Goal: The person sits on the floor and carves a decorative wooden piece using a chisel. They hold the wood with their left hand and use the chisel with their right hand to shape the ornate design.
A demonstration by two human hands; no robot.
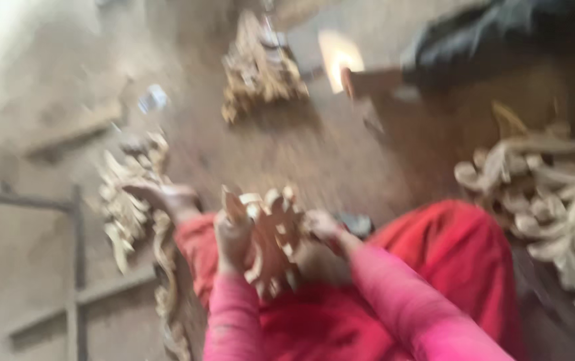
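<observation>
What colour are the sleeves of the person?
Pink sleeves, best seen in the head view.

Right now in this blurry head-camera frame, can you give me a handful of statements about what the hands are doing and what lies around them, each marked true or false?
1. Both hands are on one pale carved wooden piece. True: the left hand and the right hand flank it.
2. The sleeves are blue. False: they are pink.
3. The piece is held over the person's lap, above red cloth. True.
4. The floor carries no other carvings. False: another carved block lies farther off, and carved scrollwork lies at the right.
5. The left hand holds a hammer. False: no tool can be made out in it.
</observation>
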